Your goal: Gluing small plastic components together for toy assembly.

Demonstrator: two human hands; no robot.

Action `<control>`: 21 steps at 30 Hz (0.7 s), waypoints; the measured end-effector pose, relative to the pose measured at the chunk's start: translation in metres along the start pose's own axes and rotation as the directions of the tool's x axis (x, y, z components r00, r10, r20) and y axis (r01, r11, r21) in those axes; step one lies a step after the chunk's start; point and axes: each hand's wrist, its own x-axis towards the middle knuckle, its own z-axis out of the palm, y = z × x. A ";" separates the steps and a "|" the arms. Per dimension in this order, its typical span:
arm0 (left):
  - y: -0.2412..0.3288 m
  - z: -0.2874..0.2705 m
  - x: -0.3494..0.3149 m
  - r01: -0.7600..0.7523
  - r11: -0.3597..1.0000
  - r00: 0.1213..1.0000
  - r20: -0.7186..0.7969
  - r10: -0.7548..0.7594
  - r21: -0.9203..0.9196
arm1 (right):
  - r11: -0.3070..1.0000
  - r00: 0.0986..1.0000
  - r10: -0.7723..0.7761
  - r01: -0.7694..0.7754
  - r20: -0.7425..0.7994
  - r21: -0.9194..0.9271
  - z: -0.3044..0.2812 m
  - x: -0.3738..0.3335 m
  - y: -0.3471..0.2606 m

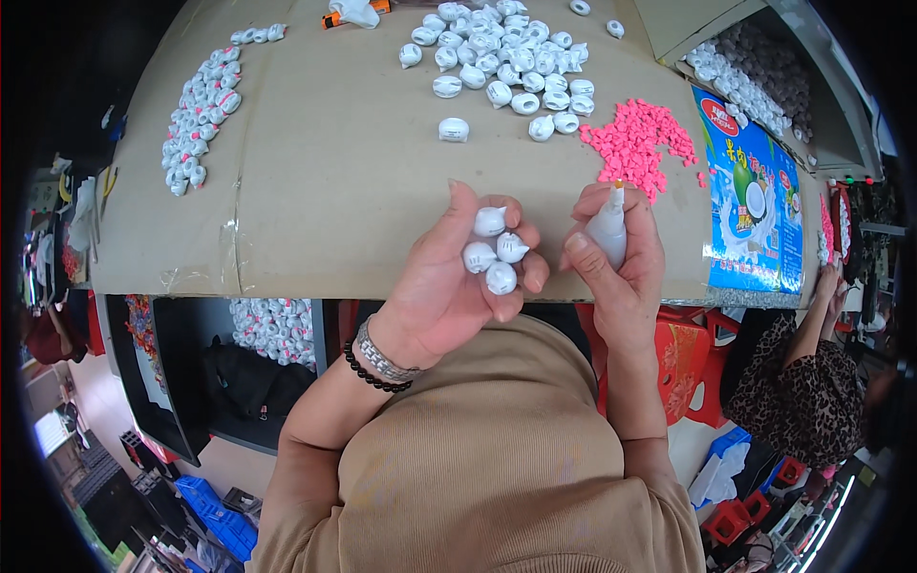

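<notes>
Head | left hand (458, 277) cups white figurines (495, 250) | right hand (616, 258) grips glue bottle (608, 229) | pink bits (638, 138) beyond

Left hand (457, 272) cups four white figurines (494, 250) — right hand (616, 256) grips a glue bottle (608, 229).

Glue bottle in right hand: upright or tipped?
Upright: the white squeeze bottle in the right hand has its orange nozzle pointing up.

A big bench (315, 191) is covered with brown cardboard. Red plastic stools (702, 372) stand on the pale floor (95, 401) beside it, and blue crates (215, 516) sit lower down.
</notes>
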 end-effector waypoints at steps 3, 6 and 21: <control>0.001 0.000 0.000 -0.023 0.976 0.997 -0.063 0.038 0.216 | 0.996 1.000 0.015 -0.014 0.010 -0.094 0.007 0.007 -0.016; 0.000 0.004 0.000 -0.033 0.927 0.989 -0.124 0.086 0.374 | 0.987 0.997 -0.059 0.065 0.044 -0.149 0.014 0.013 -0.022; -0.009 0.016 -0.001 0.011 0.901 0.980 -0.183 0.076 0.433 | 0.993 0.995 -0.094 0.091 -0.039 -0.081 0.009 0.015 -0.004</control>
